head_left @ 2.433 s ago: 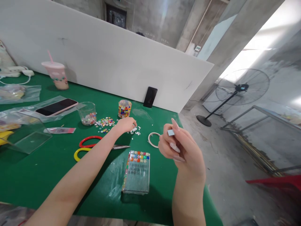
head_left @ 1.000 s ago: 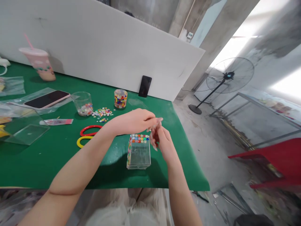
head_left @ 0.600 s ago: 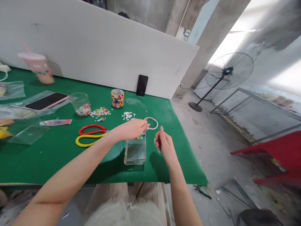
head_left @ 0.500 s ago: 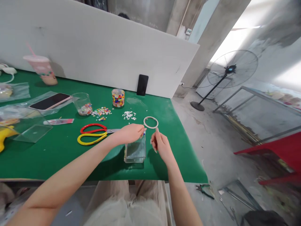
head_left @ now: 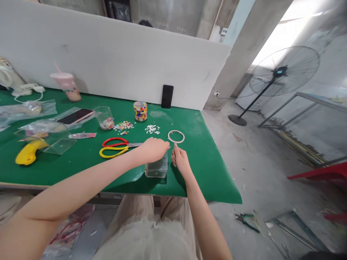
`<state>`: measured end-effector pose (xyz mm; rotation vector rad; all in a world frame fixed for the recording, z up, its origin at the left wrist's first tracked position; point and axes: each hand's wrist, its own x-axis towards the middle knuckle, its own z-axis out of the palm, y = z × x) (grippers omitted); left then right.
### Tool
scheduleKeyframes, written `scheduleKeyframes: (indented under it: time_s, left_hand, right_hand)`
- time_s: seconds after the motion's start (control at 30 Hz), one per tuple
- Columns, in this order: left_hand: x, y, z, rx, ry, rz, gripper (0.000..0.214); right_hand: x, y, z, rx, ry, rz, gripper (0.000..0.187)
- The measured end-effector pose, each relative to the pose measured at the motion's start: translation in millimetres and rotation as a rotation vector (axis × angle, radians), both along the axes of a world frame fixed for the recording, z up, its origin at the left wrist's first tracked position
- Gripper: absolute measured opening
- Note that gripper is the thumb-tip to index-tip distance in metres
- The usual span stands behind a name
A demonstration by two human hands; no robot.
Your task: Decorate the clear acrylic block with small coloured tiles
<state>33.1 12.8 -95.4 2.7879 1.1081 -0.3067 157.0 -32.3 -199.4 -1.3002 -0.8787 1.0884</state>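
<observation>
My left hand (head_left: 155, 150) is closed, knuckles up, over the far part of a clear box (head_left: 156, 171). It hides that part of the box and whatever its fingertips may hold. To its right, my right hand (head_left: 180, 159) is closed in a pinch, thumb pointing away from me. Its thumb tip meets the near rim of a thin white ring (head_left: 176, 136), which looks like a roll of tape; I cannot tell whether they touch. Scissors (head_left: 115, 147) with red and yellow handles lie left of my left hand, their blade tips hidden behind it.
Small white pieces (head_left: 152, 129) and coloured pieces (head_left: 124, 126) lie beyond the scissors. Behind them stand a mosaic-covered glass (head_left: 140, 112) and a clear cup (head_left: 104, 119). A phone (head_left: 167, 96) leans on the white partition (head_left: 108, 54). The green table (head_left: 214, 180) ends at the right.
The view has shifted, so the table things sit farther right. My right hand has drawn closer to my left hand and the box. Both hands stay closed.
</observation>
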Motion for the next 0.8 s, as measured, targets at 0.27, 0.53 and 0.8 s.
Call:
scheduleKeyframes:
  time_s: [0.27,0.53,0.8]
  left_hand:
    - [3,8,8.0,-0.115,-0.015,0.000,0.028]
    - [3,15,5.6,-0.214,-0.214,0.081,0.040]
    - [-7,15,12.8,-0.410,-0.443,0.141,0.042]
  right_hand:
    - [2,-4,0.7,0.003,0.011,-0.009,0.058]
    - [4,-5,-2.3,0.040,-0.008,0.003,0.060]
    - [0,-5,16.3,0.127,-0.026,0.049,0.060]
